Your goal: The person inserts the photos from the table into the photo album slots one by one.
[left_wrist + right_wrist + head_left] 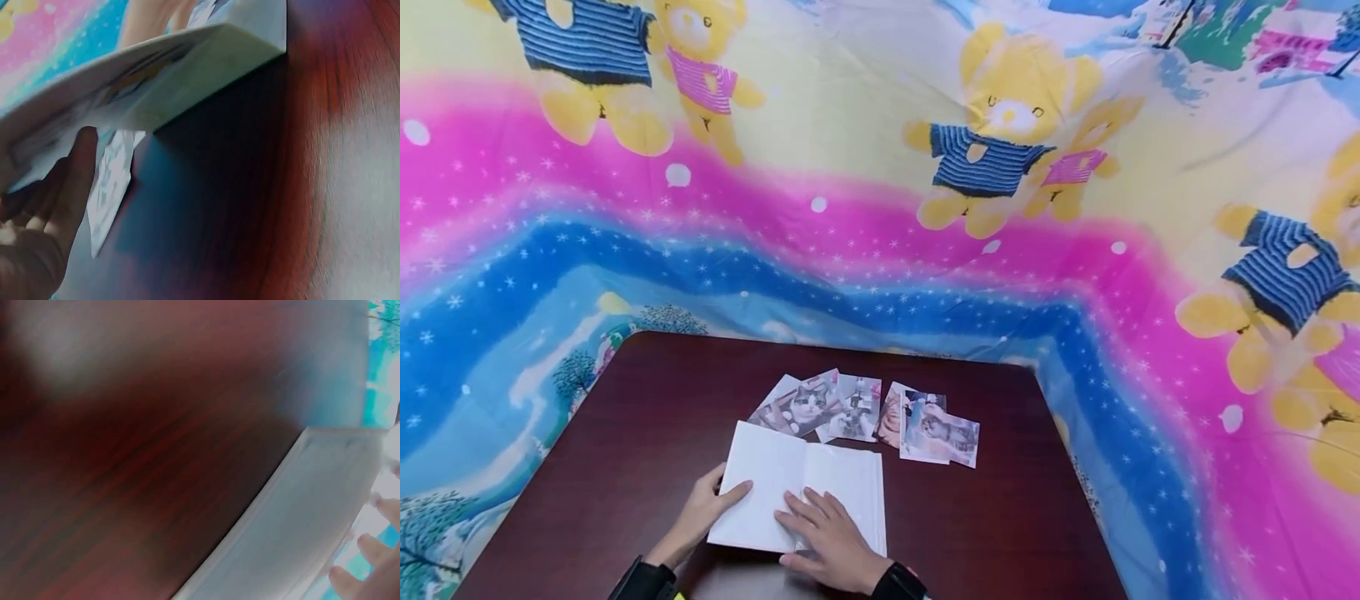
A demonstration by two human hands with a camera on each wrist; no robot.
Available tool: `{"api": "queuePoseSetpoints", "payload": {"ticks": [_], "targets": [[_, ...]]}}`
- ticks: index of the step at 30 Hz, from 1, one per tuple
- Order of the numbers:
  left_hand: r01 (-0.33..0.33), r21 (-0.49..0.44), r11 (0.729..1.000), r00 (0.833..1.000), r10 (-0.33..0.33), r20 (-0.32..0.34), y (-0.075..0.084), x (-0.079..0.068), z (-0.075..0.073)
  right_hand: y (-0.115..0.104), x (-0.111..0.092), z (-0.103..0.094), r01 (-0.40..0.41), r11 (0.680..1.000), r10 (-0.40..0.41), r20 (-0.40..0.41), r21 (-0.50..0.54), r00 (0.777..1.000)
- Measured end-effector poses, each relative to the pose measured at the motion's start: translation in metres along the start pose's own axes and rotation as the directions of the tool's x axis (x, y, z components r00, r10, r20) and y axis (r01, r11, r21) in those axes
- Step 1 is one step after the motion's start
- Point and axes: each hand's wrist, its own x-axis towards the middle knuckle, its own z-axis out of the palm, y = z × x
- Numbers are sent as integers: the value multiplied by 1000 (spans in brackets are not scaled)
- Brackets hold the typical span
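An open book [769, 467] with blank white pages lies near the front of the table. My left hand [698, 510] grips its left edge, thumb on the page and fingers underneath. In the left wrist view that side of the cover is tilted up off the table, with the left hand [50, 228] beneath it. My right hand [833, 540] rests with spread fingers on the pages by the fold. In the right wrist view, parts of the right fingers [375, 550] show above the thick block of the book [294, 512].
Behind the book lie overlapping cat photos: one group [808, 404] at its top edge, another [925, 433] to the right. The dark reddish table [1000, 517] has rounded back corners. A patterned bear cloth [850, 242] hangs behind and around it.
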Motion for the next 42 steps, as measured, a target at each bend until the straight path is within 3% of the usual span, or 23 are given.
{"api": "queuePoseSetpoints", "payload": {"ticks": [3, 8, 10, 12, 14, 17, 21, 34, 39, 42], "targets": [[14, 82, 996, 996, -7, -84, -10, 4, -6, 13, -9, 1, -3, 999, 2, -13, -48, 1000], [82, 98, 992, 993, -73, -90, -25, 5, -10, 29, -26, 5, -31, 992, 27, -34, -125, 999], [49, 127, 991, 995, -37, -97, -30, 4, -9, 32, -30, 6, -40, 990, 36, -31, -133, 999], [-40, 210, 977, 991, 65, -114, -36, 2, -7, 33, -32, 7, -42, 991, 40, -26, -124, 999], [-128, 325, 937, 975, 179, -135, -41, 0, -3, 34, -33, 8, -42, 992, 40, -21, -120, 999], [-197, 504, 841, 939, 309, -150, -49, -3, 6, 34, -32, 9, -37, 992, 35, -21, -119, 999], [-183, 607, 773, 933, 332, -141, -55, -9, 16, 33, -31, 8, -30, 992, 27, -26, -126, 999], [-49, 652, 756, 972, 188, -144, -50, -20, 25, 31, -29, 10, -40, 986, 39, -11, -164, 999], [-50, 644, 764, 975, 177, -135, -51, -20, 25, 30, -29, 10, -46, 987, 47, 3, -154, 999], [-81, 646, 759, 971, 205, -120, -48, -17, 22, 29, -30, 10, -54, 990, 56, 16, -131, 998]]}}
